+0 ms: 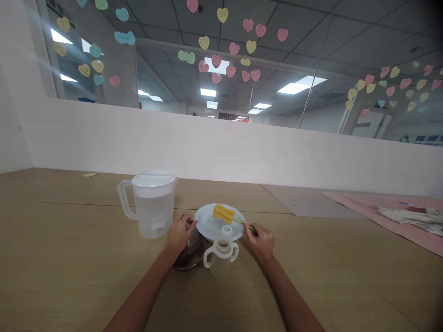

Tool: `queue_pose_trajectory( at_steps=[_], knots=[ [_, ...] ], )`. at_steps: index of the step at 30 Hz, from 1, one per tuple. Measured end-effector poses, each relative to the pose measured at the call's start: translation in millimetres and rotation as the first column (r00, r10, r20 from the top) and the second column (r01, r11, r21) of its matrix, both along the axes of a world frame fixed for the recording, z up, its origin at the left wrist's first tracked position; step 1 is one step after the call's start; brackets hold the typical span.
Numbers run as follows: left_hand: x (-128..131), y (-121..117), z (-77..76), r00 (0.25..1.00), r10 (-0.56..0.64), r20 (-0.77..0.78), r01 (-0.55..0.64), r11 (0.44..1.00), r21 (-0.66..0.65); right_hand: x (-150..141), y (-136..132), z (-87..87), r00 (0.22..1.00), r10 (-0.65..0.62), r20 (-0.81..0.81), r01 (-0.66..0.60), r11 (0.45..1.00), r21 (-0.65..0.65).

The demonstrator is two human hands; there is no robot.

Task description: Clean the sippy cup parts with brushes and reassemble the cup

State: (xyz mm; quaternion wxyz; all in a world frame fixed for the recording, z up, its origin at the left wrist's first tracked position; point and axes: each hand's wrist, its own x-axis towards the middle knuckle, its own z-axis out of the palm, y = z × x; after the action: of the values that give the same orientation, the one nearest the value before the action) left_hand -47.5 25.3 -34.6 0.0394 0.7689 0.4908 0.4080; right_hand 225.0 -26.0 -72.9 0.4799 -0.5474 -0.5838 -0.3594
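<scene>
My left hand [180,233] rests curled over the top of a dark glass jar [189,256] on the wooden table. My right hand [260,239] pinches the green handle of a yellow sponge brush [223,213], whose sponge head lies on a white plate [207,226]. Between my hands, just in front of the plate, stands a small clear two-handled bottle [221,256] with an open white neck. A clear plastic pitcher [152,203] with a white lid, partly filled with water, stands left of the plate.
The wooden table [69,258] ends at a low white wall [207,147] with glass above it carrying heart-shaped stickers. A pink mat [391,216] with papers lies at the far right, next to a brown sheet [304,200].
</scene>
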Motion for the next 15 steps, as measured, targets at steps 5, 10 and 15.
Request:
queue_pose_trajectory(
  at_steps=[5, 10, 15],
  knots=[
    [-2, -6, 7.5, 0.991, 0.111, -0.08, -0.108, 0.993, 0.038, 0, 1, -0.3, 1.0, -0.017, 0.0, 0.017, 1.0, 0.005],
    [-1, -12, 16.5, 0.983, 0.093, -0.158, -0.1, 0.994, -0.038, 0, 1, 0.9, 1.0, 0.008, -0.013, -0.007, 1.0, 0.007],
    [1, -9, 11.3, 0.921, 0.248, -0.301, -0.249, 0.968, 0.038, 0, 1, 1.8, 1.0, 0.009, -0.023, -0.009, 1.0, 0.008]
  ],
)
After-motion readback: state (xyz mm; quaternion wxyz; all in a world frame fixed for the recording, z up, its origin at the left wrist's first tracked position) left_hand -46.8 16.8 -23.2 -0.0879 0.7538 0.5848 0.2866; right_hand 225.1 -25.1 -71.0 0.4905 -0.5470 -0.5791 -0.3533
